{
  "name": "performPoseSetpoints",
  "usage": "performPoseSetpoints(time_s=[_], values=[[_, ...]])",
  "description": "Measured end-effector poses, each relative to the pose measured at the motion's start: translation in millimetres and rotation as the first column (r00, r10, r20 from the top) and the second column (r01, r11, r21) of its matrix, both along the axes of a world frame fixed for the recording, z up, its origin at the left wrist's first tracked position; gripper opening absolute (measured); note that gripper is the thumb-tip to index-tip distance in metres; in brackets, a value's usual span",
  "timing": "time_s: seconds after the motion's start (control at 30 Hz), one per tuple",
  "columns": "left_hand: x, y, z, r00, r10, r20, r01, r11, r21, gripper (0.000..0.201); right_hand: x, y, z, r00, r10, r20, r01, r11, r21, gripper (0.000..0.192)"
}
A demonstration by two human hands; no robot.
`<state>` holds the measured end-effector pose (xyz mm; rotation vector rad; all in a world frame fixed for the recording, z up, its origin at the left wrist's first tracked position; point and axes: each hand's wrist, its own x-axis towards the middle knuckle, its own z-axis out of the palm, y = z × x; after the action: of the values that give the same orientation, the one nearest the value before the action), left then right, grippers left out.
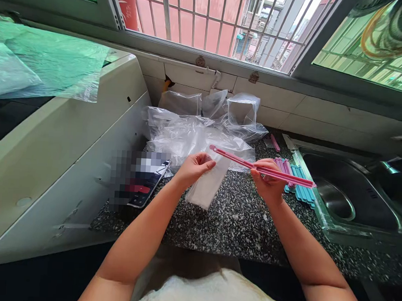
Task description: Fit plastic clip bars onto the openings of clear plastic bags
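My left hand (193, 169) pinches the upper part of a narrow clear plastic bag (206, 191) between thumb and fingers. The bag hangs down at a slant over the speckled countertop (233, 225). In my right hand (269, 182) is a long, thin pink bag clip (298, 178), closed in by the fingers and thumb. Its left end reaches past the bag's top, near my left hand; whether it touches the bag I cannot tell. Beside and behind my right hand lie several turquoise clips (302, 189) and pink clips (283, 165).
Crumpled clear plastic bags (195, 134) are heaped against the tiled wall. A phone (151, 184), partly blurred, lies at left by a white appliance (96, 139) draped with plastic film (56, 60). To the right is a metal sink (349, 177). Another pink clip (275, 143) lies farther back.
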<state>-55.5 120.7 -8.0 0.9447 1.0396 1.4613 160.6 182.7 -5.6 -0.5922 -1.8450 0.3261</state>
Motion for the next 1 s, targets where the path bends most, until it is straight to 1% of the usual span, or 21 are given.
performPoseSetpoints(time_s=[0.1, 0.2, 0.33, 0.47, 0.57, 0.63, 0.73, 0.87, 1.0], values=[[1.0, -2.8, 1.1, 1.0, -0.021, -0.014, 0.022, 0.999, 0.024, 0.033, 2.0, 4.1, 0.8, 0.993, -0.081, -0.091, 0.081, 0.997, -0.01, 0.006], [2.1, -6.2, 1.8, 0.999, -0.048, -0.014, 0.048, 0.997, 0.055, 0.032, 2.7, 9.9, -1.8, 0.987, -0.123, -0.107, 0.12, 0.992, -0.035, 0.005], [2.7, -9.6, 2.8, 0.997, -0.074, 0.007, 0.073, 0.994, 0.078, 0.034, -0.5, 11.9, -7.5, 0.993, -0.099, -0.058, 0.097, 0.994, -0.043, 0.004], [4.8, -10.5, 4.3, 0.997, -0.078, 0.006, 0.077, 0.992, 0.096, 0.034, -7.2, 5.1, -10.8, 0.998, -0.052, 0.024, 0.053, 0.998, -0.045, 0.003], [9.2, -9.9, 5.1, 0.996, -0.093, -0.001, 0.092, 0.99, 0.106, 0.03, -11.4, -1.5, -11.5, 0.999, -0.002, 0.033, 0.004, 0.999, -0.036, 0.005], [12.3, -9.0, 4.5, 0.996, -0.09, 0.016, 0.088, 0.992, 0.085, 0.028, -13.1, -5.3, -11.3, 1.0, 0.018, 0.024, -0.017, 0.999, -0.03, 0.006], [15.0, -7.0, 1.6, 0.994, -0.096, 0.048, 0.095, 0.995, 0.017, 0.028, -14.5, -9.6, -10.5, 0.999, 0.03, 0.014, -0.029, 0.999, -0.033, 0.006], [14.7, -3.8, -3.7, 0.994, -0.105, 0.041, 0.107, 0.993, -0.047, 0.032, -15.2, -12.2, -9.7, 1.0, 0.029, 0.011, -0.029, 0.998, -0.047, 0.005], [14.7, -1.5, -6.8, 0.994, -0.101, 0.05, 0.105, 0.99, -0.09, 0.036, -14.9, -12.0, -10.0, 0.999, 0.046, -0.003, -0.046, 0.998, -0.033, 0.006]])
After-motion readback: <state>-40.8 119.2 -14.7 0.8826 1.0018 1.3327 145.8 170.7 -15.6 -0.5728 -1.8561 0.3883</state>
